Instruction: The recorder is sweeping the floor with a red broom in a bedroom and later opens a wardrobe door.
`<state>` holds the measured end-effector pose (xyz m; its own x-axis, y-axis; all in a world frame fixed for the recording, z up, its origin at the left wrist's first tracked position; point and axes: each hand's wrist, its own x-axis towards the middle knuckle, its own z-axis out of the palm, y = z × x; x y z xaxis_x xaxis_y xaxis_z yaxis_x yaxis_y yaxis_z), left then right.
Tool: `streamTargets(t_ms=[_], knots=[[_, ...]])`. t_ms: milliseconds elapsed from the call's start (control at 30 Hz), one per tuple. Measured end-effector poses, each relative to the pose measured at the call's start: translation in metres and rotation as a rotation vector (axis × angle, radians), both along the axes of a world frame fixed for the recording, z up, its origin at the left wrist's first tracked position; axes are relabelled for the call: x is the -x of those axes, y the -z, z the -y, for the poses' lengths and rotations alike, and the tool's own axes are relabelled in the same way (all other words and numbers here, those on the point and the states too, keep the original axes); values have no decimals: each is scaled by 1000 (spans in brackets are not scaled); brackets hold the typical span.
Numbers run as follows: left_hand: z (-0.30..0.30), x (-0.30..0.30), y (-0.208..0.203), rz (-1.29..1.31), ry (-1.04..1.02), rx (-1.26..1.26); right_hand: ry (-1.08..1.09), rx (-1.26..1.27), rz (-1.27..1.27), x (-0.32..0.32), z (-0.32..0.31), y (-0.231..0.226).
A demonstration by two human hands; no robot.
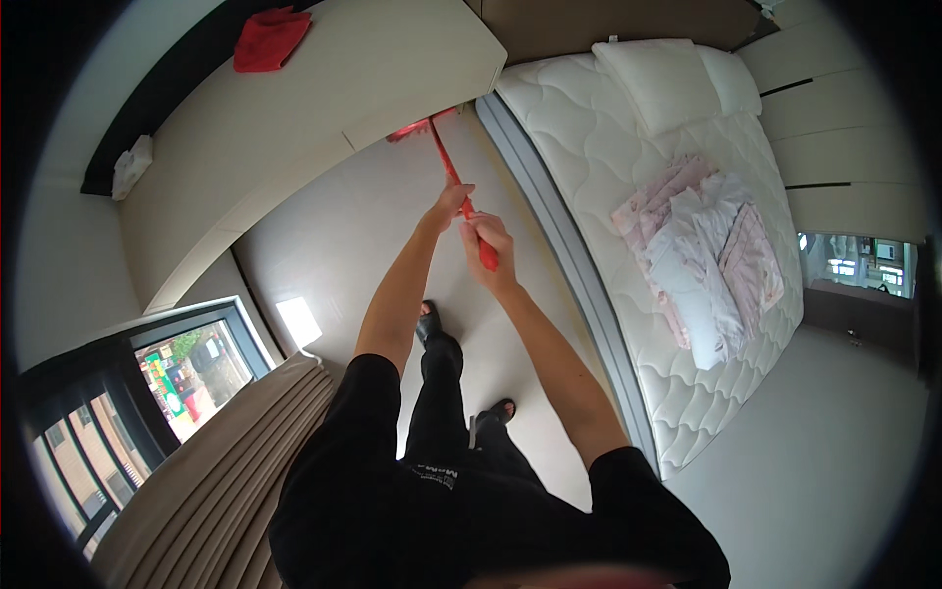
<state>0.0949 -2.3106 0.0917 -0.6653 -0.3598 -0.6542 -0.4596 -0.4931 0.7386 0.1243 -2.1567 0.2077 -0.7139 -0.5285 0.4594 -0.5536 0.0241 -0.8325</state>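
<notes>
You have both hands closed around the red long-handled floor tool: left hand further along the handle, right hand near its butt end. Tool slants away from you; its red head is at the floor, by the lower edge of the pale cabinet. Bed mattress on your right, with crumpled pink-and-white bedding on it.

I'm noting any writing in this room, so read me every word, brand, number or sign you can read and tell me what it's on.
Black shirt: small white lettering, mostly too small to read; I won't copy it.
Window: colourful panels outside, too blurred to read.
Red-handled tool: no lettering visible.
</notes>
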Motion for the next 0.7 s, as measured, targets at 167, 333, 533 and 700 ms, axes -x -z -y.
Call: streamTargets(t_ms=[167,333,533,700], knots=[[-18,35,82,38,224,110,140,-3,141,2,-35,-1],[-144,-18,129,118,994,741,154,-71,74,-65,-171,-30],[-373,-190,17,-246,838,991,249,-205,337,-186,-373,-119],[-515,-290,-127,194,332,176,252,-362,513,-252,-478,-229]])
